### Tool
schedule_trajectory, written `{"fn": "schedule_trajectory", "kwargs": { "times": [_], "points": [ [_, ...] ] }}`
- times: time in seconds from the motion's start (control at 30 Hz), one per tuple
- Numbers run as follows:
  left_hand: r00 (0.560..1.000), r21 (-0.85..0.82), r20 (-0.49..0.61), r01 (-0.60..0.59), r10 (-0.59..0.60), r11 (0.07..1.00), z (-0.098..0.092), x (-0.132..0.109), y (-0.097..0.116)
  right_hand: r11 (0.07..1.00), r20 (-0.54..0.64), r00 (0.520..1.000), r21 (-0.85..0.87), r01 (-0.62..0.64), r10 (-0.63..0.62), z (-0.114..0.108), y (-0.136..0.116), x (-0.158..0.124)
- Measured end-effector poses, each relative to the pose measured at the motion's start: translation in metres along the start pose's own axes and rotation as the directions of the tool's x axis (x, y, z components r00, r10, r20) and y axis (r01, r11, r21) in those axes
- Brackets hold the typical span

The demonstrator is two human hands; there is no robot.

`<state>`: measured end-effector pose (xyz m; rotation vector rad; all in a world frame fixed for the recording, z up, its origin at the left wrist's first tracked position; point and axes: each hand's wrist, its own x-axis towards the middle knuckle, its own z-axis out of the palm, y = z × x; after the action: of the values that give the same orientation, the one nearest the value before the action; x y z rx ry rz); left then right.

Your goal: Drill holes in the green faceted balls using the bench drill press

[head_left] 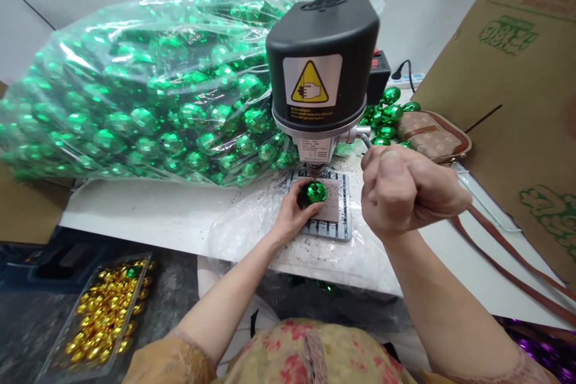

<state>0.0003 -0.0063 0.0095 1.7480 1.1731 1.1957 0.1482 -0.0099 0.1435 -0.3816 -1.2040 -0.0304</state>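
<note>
Thumb and fingers of my left hand curl around a shiny green faceted ball, pinning it on a flat pad over the slotted metal base. Right above it, the bit of a small bench drill press comes down to the ball's top, where a dark spot shows. My right hand is closed in a fist around the feed lever on the drill's right side. Most of the lever is hidden by the fist. Dark specks lie scattered over the base.
A large clear bag of green balls fills the table's back left. Loose green balls and a brown handbag lie behind on the right, beside a cardboard box. A clear tray of gold balls sits lower left.
</note>
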Motion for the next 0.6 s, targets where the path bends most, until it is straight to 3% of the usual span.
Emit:
{"fn": "schedule_trajectory", "kwargs": {
  "times": [0.6],
  "points": [
    [1.0,-0.039,-0.001,-0.012,0.012,0.999,0.001,-0.001,-0.003,0.991,0.067,0.99,0.055,0.122,-0.126,-0.009,0.007,-0.014]
  ]
}}
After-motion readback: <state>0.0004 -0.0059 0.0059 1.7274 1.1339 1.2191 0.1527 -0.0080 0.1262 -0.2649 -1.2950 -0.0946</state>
